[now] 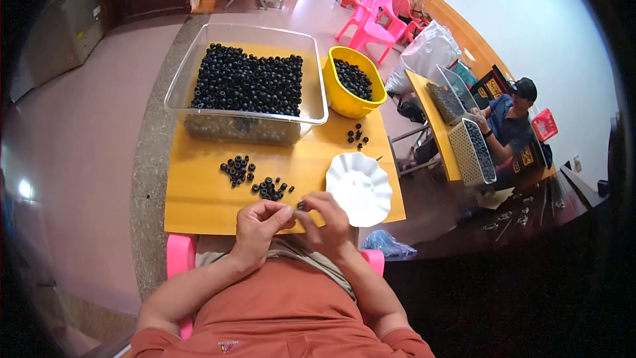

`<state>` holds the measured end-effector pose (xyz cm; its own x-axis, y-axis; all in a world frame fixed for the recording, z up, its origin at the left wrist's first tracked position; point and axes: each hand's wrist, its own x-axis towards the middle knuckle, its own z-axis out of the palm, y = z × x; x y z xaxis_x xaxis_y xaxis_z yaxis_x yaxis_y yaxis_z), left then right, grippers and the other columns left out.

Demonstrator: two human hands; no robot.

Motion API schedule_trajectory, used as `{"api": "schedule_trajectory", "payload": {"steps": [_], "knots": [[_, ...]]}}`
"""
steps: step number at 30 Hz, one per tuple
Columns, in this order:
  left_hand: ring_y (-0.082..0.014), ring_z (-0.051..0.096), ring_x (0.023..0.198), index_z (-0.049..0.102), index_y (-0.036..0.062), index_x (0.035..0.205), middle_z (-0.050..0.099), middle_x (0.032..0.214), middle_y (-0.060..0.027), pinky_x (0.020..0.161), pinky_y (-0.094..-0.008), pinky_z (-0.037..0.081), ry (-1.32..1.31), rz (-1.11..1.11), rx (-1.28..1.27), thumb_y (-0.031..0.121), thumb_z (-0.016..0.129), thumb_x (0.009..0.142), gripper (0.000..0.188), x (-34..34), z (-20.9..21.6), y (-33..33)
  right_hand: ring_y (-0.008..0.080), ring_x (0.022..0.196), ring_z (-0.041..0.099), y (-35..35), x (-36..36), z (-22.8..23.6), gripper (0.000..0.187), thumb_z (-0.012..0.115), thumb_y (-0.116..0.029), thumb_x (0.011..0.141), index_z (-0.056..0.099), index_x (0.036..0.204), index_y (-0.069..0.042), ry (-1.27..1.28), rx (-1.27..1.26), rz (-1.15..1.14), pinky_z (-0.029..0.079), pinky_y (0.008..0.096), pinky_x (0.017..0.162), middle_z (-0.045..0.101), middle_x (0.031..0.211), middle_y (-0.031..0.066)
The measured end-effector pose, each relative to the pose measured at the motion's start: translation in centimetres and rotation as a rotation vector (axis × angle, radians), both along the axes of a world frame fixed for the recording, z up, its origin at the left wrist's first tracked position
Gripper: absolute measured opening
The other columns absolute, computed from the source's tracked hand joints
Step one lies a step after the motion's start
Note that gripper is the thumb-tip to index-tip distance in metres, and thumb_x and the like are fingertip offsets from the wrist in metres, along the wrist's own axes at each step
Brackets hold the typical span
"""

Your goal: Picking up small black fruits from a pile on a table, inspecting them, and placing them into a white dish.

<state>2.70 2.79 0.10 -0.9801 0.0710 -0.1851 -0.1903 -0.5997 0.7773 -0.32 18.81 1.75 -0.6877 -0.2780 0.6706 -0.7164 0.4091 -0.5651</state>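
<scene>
A pale-floored room curves around a yellow table point(189, 189), with pink chairs point(374, 16) behind; the picture's dark rim swallows the corners. At the right, another person point(513, 122) sits partly hidden by a second table point(434, 122).

On the near table, a clear box point(238, 131) and a yellow bucket point(339, 101) hold black beads; how deep they lie in the bucket is hidden. Loose beads point(268, 190) lie in front of the box, and a few more beside the bucket. What lies in the white plate point(377, 192) is too pale to make out.

Both elbows bend outward, forearms angling in so the hands meet at the table's near edge. The right hand point(326, 224) pinches a dark bead point(302, 205) between thumb and forefinger, nearly closed. The left hand point(260, 227) faces it, thumb and forefinger drawn together; whether they grip anything, I cannot tell.
</scene>
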Motion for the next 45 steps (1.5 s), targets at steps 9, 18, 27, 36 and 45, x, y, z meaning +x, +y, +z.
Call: {"api": "schedule_trajectory", "payload": {"steps": [9, 18, 27, 36, 45], "knots": [[-0.0126, 0.065, 0.075, 0.066, -0.0005, 0.091, 0.067, 0.083, -0.007, 0.073, -0.0276, 0.056, 0.116, 0.006, -0.106, 0.01, 0.066, 0.089, 0.011, -0.1, 0.1, -0.1, 0.0058, 0.064, 0.05, 6.6, -9.8, 9.6, 0.022, 0.068, 0.0, 0.082, 0.06, 0.102, 0.001, 0.327, -0.054, -0.423, 0.041, 0.0203, 0.057, 0.056, 0.077, 0.0027], [-0.0112, 0.064, 0.075, 0.066, -0.0013, 0.092, 0.067, 0.083, -0.0067, 0.073, -0.026, 0.055, 0.136, -0.036, -0.173, 0.009, 0.065, 0.089, 0.011, 0.1, -0.1, -0.1, 0.0219, 0.07, 0.066, 11.1, -22.0, 8.0, 0.026, 0.07, -0.015, 0.08, 0.068, 0.099, 0.003, 0.205, 0.344, -0.658, 0.051, 0.0309, 0.065, 0.067, 0.086, 0.016], [-0.0083, 0.062, 0.073, 0.068, -0.0011, 0.087, 0.068, 0.082, -0.0049, 0.068, -0.0231, 0.051, 0.181, -0.273, -0.388, 0.01, 0.068, 0.085, 0.011, 0.7, 1.3, 0.0, 0.0066, 0.062, 0.059, 6.3, -7.6, 4.3, 0.008, 0.065, -0.003, 0.086, 0.067, 0.091, 0.003, -0.16, 0.009, -0.251, 0.046, 0.02, 0.057, 0.064, 0.07, 0.0031], [-0.02, 0.068, 0.074, 0.068, -0.0008, 0.085, 0.069, 0.078, -0.0129, 0.068, -0.0315, 0.053, 0.525, -0.686, -0.588, 0.018, 0.068, 0.08, 0.019, 1.2, 0.6, 0.1, 0.0185, 0.064, 0.062, 1.2, -2.9, -1.3, 0.017, 0.069, -0.002, 0.08, 0.065, 0.096, 0.001, -0.32, 0.368, -0.051, 0.05, 0.0283, 0.057, 0.065, 0.089, 0.0116], [-0.0225, 0.067, 0.073, 0.067, -0.0008, 0.084, 0.068, 0.078, -0.0144, 0.068, -0.0329, 0.053, 0.587, -0.656, -0.615, 0.019, 0.068, 0.08, 0.02, 1.1, 0.4, -0.1, 0.0385, 0.075, 0.062, -1.2, -3.2, -1.8, 0.027, 0.059, -0.013, 0.088, 0.059, 0.112, 0.0, -0.273, 0.686, -0.176, 0.051, 0.0439, 0.064, 0.061, 0.092, 0.0186]]}}
